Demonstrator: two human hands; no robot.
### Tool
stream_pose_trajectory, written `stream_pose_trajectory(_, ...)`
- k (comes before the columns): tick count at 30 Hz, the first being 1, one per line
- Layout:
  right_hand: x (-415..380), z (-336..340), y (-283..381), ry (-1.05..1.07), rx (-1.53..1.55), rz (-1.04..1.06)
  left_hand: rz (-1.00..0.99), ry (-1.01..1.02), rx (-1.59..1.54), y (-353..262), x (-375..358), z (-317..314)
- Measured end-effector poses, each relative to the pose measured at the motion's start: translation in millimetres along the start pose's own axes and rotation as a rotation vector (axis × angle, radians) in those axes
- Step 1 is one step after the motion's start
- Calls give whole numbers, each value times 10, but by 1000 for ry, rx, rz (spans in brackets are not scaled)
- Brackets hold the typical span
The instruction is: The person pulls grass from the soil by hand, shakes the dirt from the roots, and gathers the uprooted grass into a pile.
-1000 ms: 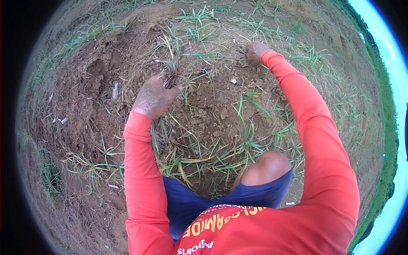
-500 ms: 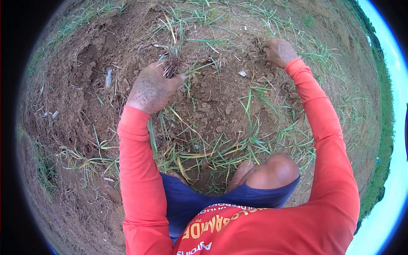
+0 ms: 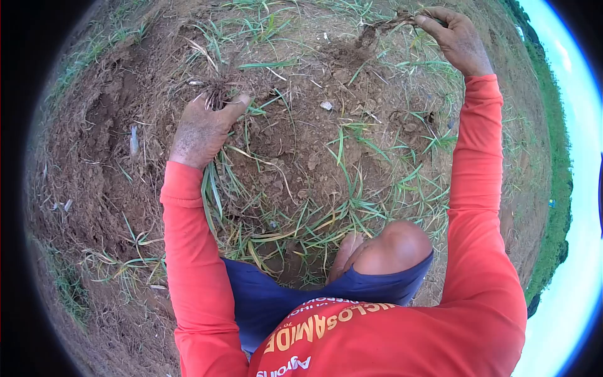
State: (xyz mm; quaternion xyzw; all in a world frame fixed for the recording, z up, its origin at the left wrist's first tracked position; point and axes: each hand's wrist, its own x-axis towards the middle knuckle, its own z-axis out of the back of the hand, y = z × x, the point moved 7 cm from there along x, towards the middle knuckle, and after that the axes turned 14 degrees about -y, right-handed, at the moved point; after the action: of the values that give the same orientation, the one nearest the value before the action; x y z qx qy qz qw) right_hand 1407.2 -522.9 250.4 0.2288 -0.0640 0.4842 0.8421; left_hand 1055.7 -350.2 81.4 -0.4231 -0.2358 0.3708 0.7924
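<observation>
My left hand (image 3: 204, 129) is closed round a bunch of grass (image 3: 218, 94), its reddish-brown roots and stems showing between thumb and fingers. Long green blades hang below that wrist. At the upper right, my right hand (image 3: 457, 43) pinches a pulled plant (image 3: 391, 24). Brown roots stretch leftward from those fingertips, and a dark clump of soil (image 3: 358, 51) lies at their far end against the ground. Whether the clump is still joined to the ground I cannot tell.
Brown soil (image 3: 295, 151) with tufts of green grass (image 3: 358, 204) spreads around my bare knee (image 3: 402, 246). A small pale stone (image 3: 326, 105) lies between the hands. A whitish scrap (image 3: 134, 141) is at the left. Trees and sky show at far right.
My right hand has risen up and to the right from the ground, with roots now stretched from its fingers. My left hand has shifted slightly left in view, still holding its bunch.
</observation>
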Motion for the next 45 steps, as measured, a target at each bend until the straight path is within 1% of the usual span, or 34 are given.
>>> stream_pose_trajectory(2,22,-292,-273,-270,97,-7,142,-93,-194,-55,-57,76)
stream_pose_trajectory(3,-35,-469,-441,-405,149,-14,221,-98,-234,-64,-116,96)
stream_pose_trajectory(5,-296,-1279,-778,328,-782,156,378,-107,-312,-68,-259,164)
stream_pose_trajectory(8,-396,-768,-706,21,-68,-55,426,-162,-580,50,-404,199)
stream_pose_trajectory(10,-551,-703,-690,-79,126,-109,602,-80,-633,100,-490,131)
stream_pose_trajectory(11,-574,-637,-560,-126,228,-122,690,-50,-662,147,-529,100)
stream_pose_trajectory(12,-639,-621,-458,-99,330,-187,706,-65,-778,214,-538,-11)
stream_pose_trajectory(14,-813,-630,-195,-105,609,-321,764,-50,-854,76,-643,-161)
stream_pose_trajectory(15,-916,-674,-66,-100,750,-392,759,15,-921,60,-649,-294)
stream_pose_trajectory(17,-1145,-781,318,-109,912,-423,796,55,-1013,-91,-718,-493)
stream_pose_trajectory(18,-1250,-871,503,-104,993,-443,761,113,-1039,-130,-725,-598)
stream_pose_trajectory(20,-1503,-1177,847,108,989,-411,697,109,-1133,-401,-774,-666)
stream_pose_trajectory(21,-1635,-1345,1092,224,1024,-251,670,129,-1180,-489,-795,-719)
stream_pose_trajectory(22,-1828,-1475,1298,332,1044,-105,762,177,-1138,-414,-833,-810)
stream_pose_trajectory(23,-2000,-1446,1419,254,710,174,807,73,-1121,-283,-799,-905)
stream_pose_trajectory(24,-2103,-1489,1429,375,776,115,751,-149,-874,89,-675,-859)
stream_pose_trajectory(25,-2231,-1525,1397,506,847,49,726,-128,-780,76,-708,-686)
stream_pose_trajectory(26,-2309,-1556,1225,524,795,36,685,-86,-675,135,-681,-513)
stream_pose_trajectory(27,-2328,-1592,995,539,744,35,591,-165,-639,281,-573,-337)
stream_pose_trajectory(28,-2357,-1615,785,555,699,33,540,-217,-624,282,-543,-104)
stream_pose_trajectory(30,-2529,-1775,152,902,-28,-60,556,-294,-571,447,-452,302)
stream_pose_trajectory(31,-2503,-1765,-38,695,11,-107,504,-409,-534,467,-428,494)
stream_pose_trajectory(33,-2519,-1769,-420,268,77,-188,499,-534,-502,397,-430,712)
stream_pose_trajectory(36,-2452,-1754,-501,37,90,-294,456,-431,-563,345,-442,698)
stream_pose_trajectory(39,-2424,-1848,-429,-8,164,-109,492,-384,-510,282,-521,620)
stream_pose_trajectory(40,-2429,-1845,-371,-44,116,-99,482,-385,-458,297,-492,630)
stream_pose_trajectory(43,-2448,-1798,-252,-146,84,-124,424,-382,-553,262,-472,626)
stream_pose_trajectory(45,-2425,-1915,-362,-155,155,-64,442,-377,-550,224,-486,636)
